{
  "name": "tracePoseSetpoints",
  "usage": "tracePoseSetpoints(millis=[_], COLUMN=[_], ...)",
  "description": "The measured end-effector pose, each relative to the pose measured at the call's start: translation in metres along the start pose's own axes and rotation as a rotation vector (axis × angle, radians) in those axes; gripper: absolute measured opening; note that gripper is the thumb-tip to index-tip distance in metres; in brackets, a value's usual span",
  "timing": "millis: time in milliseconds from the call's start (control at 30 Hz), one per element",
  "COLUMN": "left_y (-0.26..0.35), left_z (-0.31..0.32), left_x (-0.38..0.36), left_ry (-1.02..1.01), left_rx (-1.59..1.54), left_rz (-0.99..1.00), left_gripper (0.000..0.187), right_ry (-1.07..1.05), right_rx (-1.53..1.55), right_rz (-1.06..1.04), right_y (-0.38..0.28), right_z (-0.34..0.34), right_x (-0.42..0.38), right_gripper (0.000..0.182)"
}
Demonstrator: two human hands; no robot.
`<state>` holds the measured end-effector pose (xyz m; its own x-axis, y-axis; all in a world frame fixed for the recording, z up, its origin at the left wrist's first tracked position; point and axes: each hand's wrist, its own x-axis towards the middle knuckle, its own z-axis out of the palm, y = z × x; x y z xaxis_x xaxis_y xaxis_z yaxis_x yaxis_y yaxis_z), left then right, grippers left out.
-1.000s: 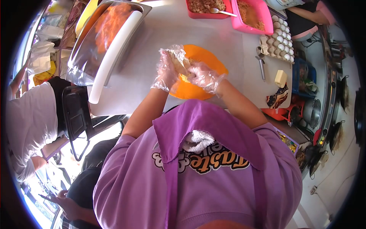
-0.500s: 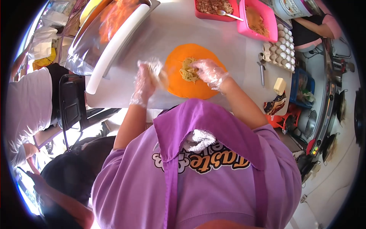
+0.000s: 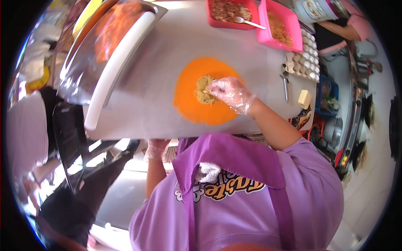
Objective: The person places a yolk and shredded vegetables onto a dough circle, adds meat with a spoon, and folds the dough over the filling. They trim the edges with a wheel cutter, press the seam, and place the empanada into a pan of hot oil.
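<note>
A flat round orange dough sheet [image 3: 194, 111] lies on the table, with a small pile of pale shredded filling [image 3: 204, 96] at its middle. My right hand [image 3: 234, 95], in a clear plastic glove, has its fingers pinched together at the pile's right side, on some shreds. My left hand [image 3: 157, 149], gloved too, is down at the table's front edge. Its fingers are hidden beneath the edge, so what it holds, if anything, does not show.
At left stands a plastic-covered tray of orange shreds [image 3: 117, 31] with a white rim. Pink tubs of filling [image 3: 256, 25] are at the back. An egg carton [image 3: 302, 62], peeler [image 3: 286, 90] and yellow block [image 3: 304, 99] lie right. Another person's arm [image 3: 335, 30] is at the far right.
My left hand has dropped from beside the dough, where it held something pale and blurred, to below the table edge. My right hand stays at the filling. The view has shifted.
</note>
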<state>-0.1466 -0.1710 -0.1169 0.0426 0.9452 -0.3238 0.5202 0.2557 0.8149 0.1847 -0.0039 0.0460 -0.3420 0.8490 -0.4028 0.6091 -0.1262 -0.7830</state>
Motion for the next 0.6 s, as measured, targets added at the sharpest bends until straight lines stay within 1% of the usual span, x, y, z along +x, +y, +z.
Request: tracePoseSetpoints(millis=[33, 67, 100, 133, 200, 233, 300, 333, 367, 433, 500, 533, 567, 600], left_y=[0.004, 0.013, 0.012, 0.015, 0.015, 0.018, 0.018, 0.019, 0.013, 0.024, 0.044, 0.056, 0.065, 0.071], left_z=[0.005, 0.028, 0.029, 0.044, 0.059, 0.069, 0.083, 0.091, 0.092, 0.126, 0.162, 0.178, 0.189, 0.188], left_x=[0.026, 0.060, 0.070, 0.082, 0.087, 0.105, 0.112, 0.111, 0.108, 0.126, 0.154, 0.171, 0.188, 0.202], left_ry=[-0.073, -0.146, -0.216, -0.285, -0.424, -0.499, -0.655, -0.732, -0.810, -0.944, -1.047, -1.079, -1.093, -1.091], left_rx=[-0.006, -0.012, -0.018, -0.024, -0.038, -0.047, -0.069, -0.085, -0.102, -0.126, -0.132, -0.128, -0.116, -0.094], left_rz=[0.063, 0.123, 0.182, 0.238, 0.350, 0.405, 0.530, 0.595, 0.657, 0.768, 0.856, 0.892, 0.921, 0.933], left_gripper=[0.020, 0.020, 0.020, 0.020, 0.020, 0.020, 0.020, 0.020, 0.020, 0.021, 0.021, 0.021, 0.022, 0.022], right_ry=[0.035, 0.064, 0.091, 0.118, 0.243, 0.269, 0.288, 0.414, 0.450, 0.727, 0.953, 1.047, 1.129, 1.203], right_rx=[-0.009, 0.037, 0.083, 0.073, 0.096, 0.082, 0.366, 0.415, 0.398, 0.036, 0.036, -0.099, -0.230, 0.247], right_rz=[0.018, 0.013, 0.005, 0.022, -0.223, -0.198, 0.105, 0.107, 0.134, 0.089, 0.328, 0.366, 0.384, 0.072], right_y=[0.001, 0.004, 0.008, 0.019, 0.054, 0.064, 0.083, 0.101, 0.119, 0.154, 0.178, 0.199, 0.240, 0.307], right_z=[-0.001, -0.001, -0.001, 0.001, 0.002, -0.002, -0.014, -0.018, -0.027, -0.054, -0.081, -0.095, -0.113, -0.139], right_x=[-0.002, -0.003, -0.003, -0.003, -0.008, -0.017, -0.041, -0.053, -0.069, -0.102, -0.136, -0.155, -0.178, -0.205], right_gripper=[0.021, 0.021, 0.022, 0.022, 0.023, 0.023, 0.024, 0.023, 0.023, 0.022, 0.022, 0.022, 0.022, 0.023])
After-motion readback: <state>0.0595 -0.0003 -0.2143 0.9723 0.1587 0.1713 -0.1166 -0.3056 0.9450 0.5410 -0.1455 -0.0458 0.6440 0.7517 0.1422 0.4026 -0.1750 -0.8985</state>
